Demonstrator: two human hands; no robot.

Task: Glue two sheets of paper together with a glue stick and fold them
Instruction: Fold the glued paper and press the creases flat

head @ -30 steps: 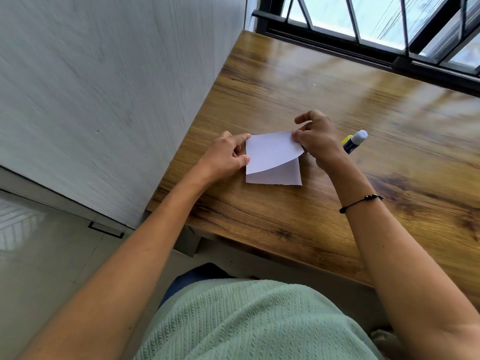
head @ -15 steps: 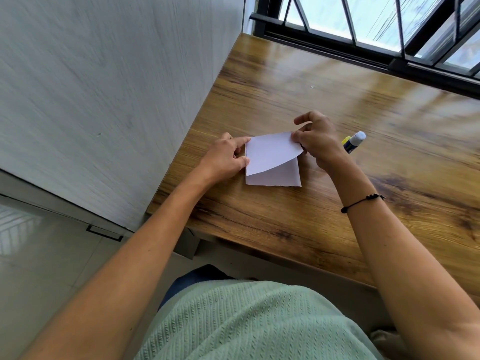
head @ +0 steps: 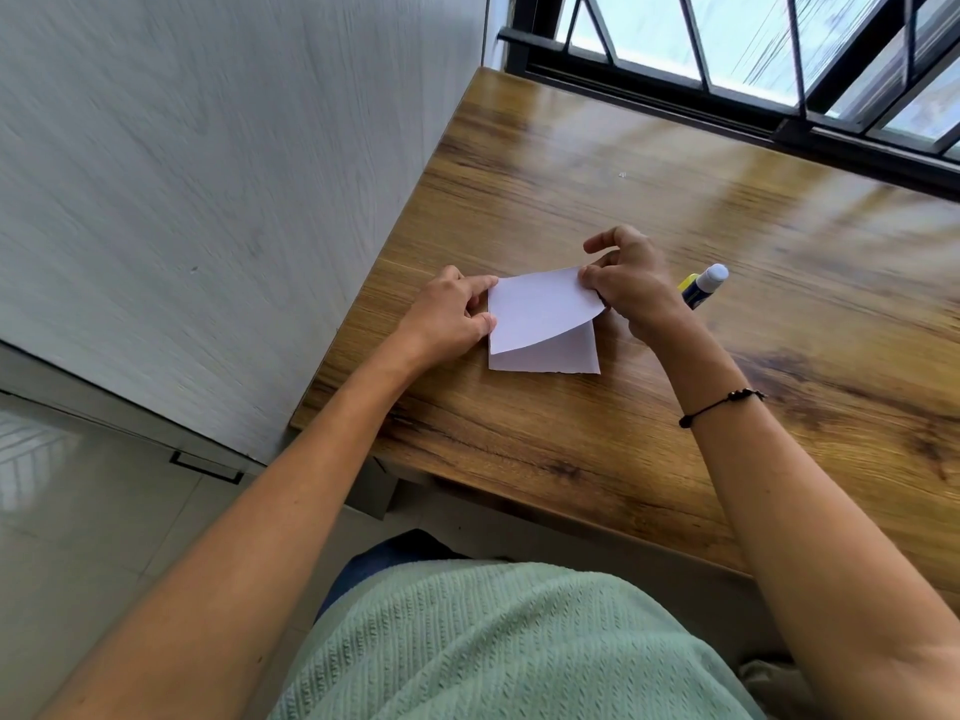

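Taking the paper (head: 540, 324) as the landmark, nearest the person on its near side is only bare tabletop (head: 519, 439), which leaves the forearms room to reach in from either flank; the paper itself lies flat on the wood near the left edge of the tabletop, its lower layer resting down and its upper flap brought over and bowed above it, so the fold looks begun but not yet creased; I judge the two glued sheets now read as one piece, since only a single white shape shows and I cannot separate the layers; at the paper's left edge the left hand (head: 449, 317) rests with fingers curled, thumb and fingertips pressed on that edge, probably to pin it so nothing slides while the flap is aligned; at the paper's far right corner the right hand (head: 626, 283) pinches the flap's corner between thumb and forefinger, the other fingers arched clear, seemingly steering that corner toward its mate; just beyond and right of the paper, partly hidden behind the right hand, lies the glue stick (head: 705, 285), capped and set aside on its side, likely because gluing is finished; counted: one paper piece, one glue stick, two hands.
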